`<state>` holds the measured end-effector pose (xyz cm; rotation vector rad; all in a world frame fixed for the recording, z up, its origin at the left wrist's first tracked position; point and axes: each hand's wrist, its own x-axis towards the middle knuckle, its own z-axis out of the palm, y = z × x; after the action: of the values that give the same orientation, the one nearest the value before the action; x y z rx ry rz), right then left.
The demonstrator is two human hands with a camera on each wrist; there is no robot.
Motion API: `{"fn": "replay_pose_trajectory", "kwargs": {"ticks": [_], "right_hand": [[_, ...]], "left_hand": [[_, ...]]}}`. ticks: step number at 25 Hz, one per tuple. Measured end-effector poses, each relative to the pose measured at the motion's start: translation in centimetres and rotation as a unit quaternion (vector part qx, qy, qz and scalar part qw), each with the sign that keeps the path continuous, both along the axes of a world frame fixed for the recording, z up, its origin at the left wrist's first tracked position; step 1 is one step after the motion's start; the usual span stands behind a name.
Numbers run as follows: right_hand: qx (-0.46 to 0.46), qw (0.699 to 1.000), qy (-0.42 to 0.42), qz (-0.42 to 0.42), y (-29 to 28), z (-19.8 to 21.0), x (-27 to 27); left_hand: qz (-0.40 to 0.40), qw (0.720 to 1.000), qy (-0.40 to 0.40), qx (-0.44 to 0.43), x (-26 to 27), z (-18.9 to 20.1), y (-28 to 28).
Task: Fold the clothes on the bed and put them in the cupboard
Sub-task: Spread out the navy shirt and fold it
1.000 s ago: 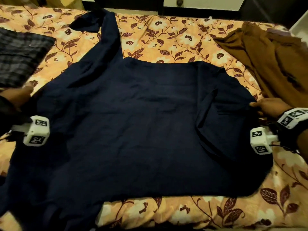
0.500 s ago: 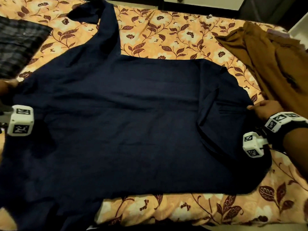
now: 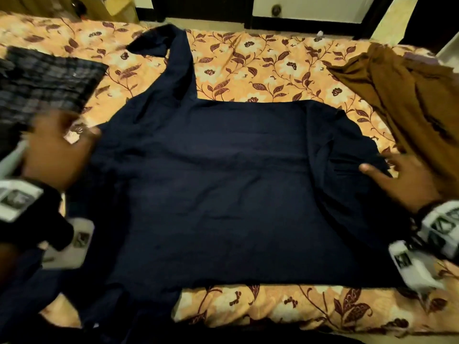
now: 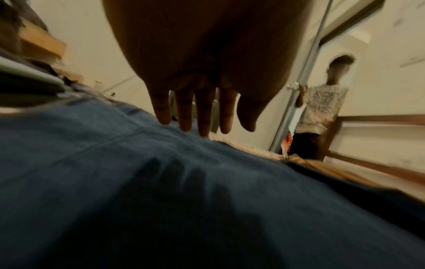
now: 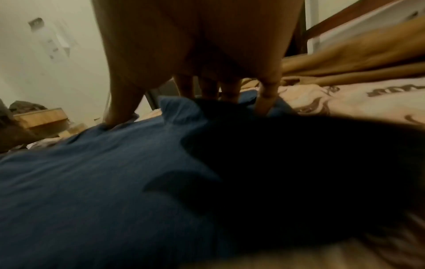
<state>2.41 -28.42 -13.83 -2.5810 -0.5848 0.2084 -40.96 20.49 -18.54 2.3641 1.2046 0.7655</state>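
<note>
On the bed (image 3: 248, 70), navy shirt (image 3: 223, 194) spread, both hands flat, head view blurs left, wrist shows straight fingers (image 4: 184, 109).

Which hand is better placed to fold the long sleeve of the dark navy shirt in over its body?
Left. The left hand hovers open at the dark navy shirt's left shoulder, where that sleeve begins. The right hand presses the opposite edge, beside the brown garment.
</note>
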Motion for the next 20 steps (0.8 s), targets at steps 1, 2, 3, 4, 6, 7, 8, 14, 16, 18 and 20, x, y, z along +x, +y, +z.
{"fn": "replay_pose_trajectory", "kwargs": {"ticks": [1,2,3,4,6,7,8,14,16,18,20], "right_hand": [[-0.01,0.998,0.038,0.054,-0.5,0.3,-2.9],[-0.044,0.99,0.087,0.097,-1.4,-0.2,-5.6],[-0.087,0.984,0.105,0.118,-2.5,-0.9,-7.3],[-0.121,0.981,0.094,0.118,-4.1,-2.0,-7.9],[-0.163,0.983,0.07,0.035,-8.4,-3.2,-6.7],[-0.164,0.982,0.087,-0.018,-11.3,-4.2,-4.8],[-0.145,0.981,0.108,-0.065,-13.4,-4.5,-3.5],[-0.081,0.994,0.039,-0.064,-10.0,0.4,-8.8],[-0.132,0.991,-0.01,-0.002,-7.6,0.6,-9.0],[-0.143,0.987,-0.03,0.073,-3.9,0.3,-9.5],[-0.115,0.981,-0.023,0.155,1.4,-0.4,-11.5]], "left_hand": [[-0.055,0.996,0.008,-0.075,2.1,3.5,-9.6],[-0.122,0.981,0.073,-0.133,3.4,6.1,-14.7],[-0.173,0.963,0.166,-0.124,2.9,5.7,-17.1],[-0.198,0.943,0.246,-0.107,1.7,4.6,-19.1],[-0.191,0.904,0.368,-0.105,-1.1,1.7,-19.4],[-0.188,0.9,0.378,-0.109,-2.2,0.5,-18.6],[-0.19,0.895,0.389,-0.11,-2.6,0.5,-18.3],[-0.169,0.876,0.422,-0.163,1.1,4.7,-18.2],[-0.142,0.921,0.312,-0.186,4.2,6.6,-18.3],[-0.137,0.951,0.177,-0.215,7.7,7.0,-19.6],[-0.166,0.953,0.128,-0.218,11.8,5.7,-21.5]]}}
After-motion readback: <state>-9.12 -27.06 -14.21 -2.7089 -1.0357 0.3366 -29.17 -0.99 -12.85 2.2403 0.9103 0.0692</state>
